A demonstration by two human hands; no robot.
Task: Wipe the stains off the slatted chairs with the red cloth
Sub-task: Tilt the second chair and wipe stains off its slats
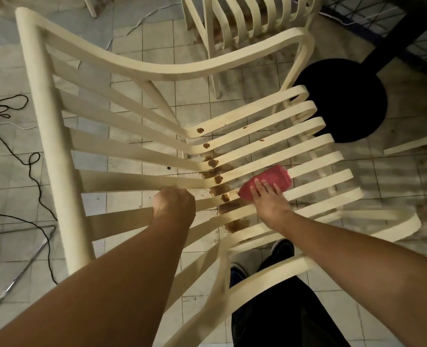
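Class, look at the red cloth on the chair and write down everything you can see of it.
The red cloth is a small, soft-looking fabric bundle, bunched into a thick pad, pinkish red. It lies across the seat slats of the cream slatted chair, close beside the brown stains. The right hand presses flat on its near end, fingers straight, covering part of it; its far end shows free. Whether it is damp cannot be told.
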